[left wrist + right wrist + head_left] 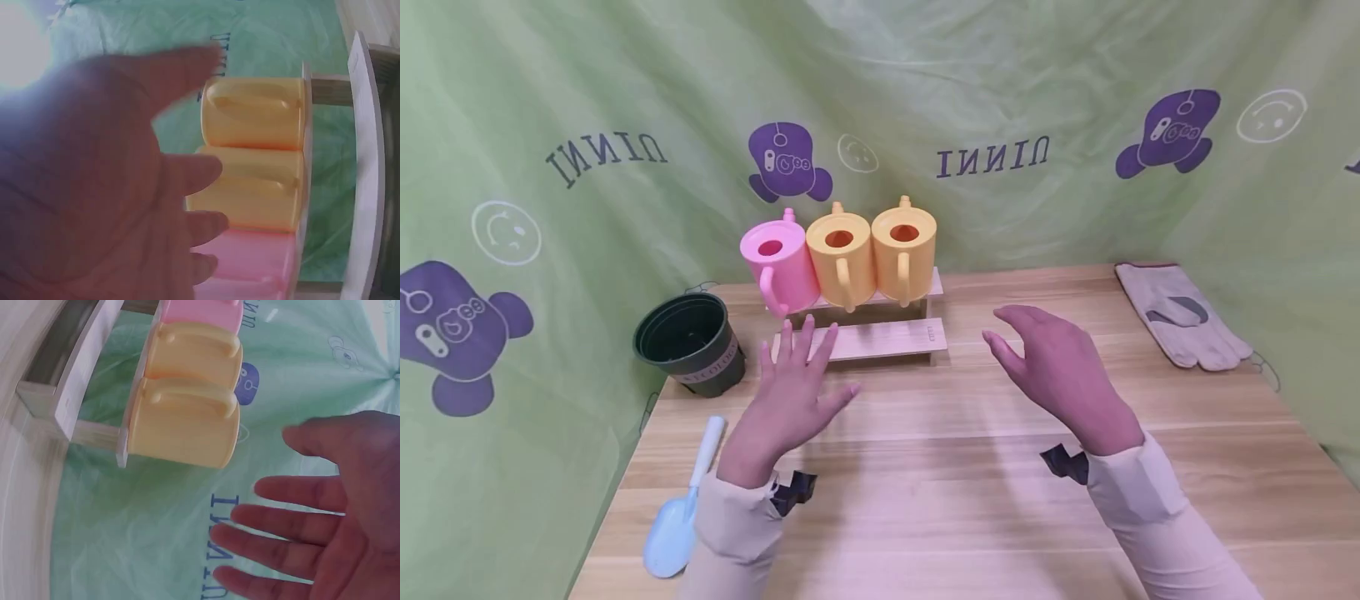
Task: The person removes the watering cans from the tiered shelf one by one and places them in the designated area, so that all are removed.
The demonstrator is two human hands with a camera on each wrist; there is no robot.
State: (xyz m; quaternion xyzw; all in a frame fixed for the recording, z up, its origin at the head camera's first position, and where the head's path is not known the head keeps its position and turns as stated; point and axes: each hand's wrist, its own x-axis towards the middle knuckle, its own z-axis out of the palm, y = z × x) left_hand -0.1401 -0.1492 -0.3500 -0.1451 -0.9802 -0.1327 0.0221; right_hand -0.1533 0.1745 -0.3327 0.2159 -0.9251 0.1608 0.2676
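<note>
My left hand (786,412) is held over the table with its fingers spread, fingertips overlapping the lower step of a small wooden stand (887,340) in the head view. It holds nothing. To the right of the stand, my right hand (1060,367) hovers with fingers extended and nothing in it. On the stand's upper step a pink watering can (793,275) and two yellow watering cans, the middle one (857,271) and the right one (917,262), stand side by side, handles toward me. Both wrist views show the cans beyond the fingers, such as the right yellow can (181,428).
A dark green plant pot (703,350) stands left of the stand. Nearer me at the left lies a light blue trowel (673,529). Grey work gloves (1183,321) lie at the back right of the wooden table (925,500). A green printed curtain (1015,75) hangs behind.
</note>
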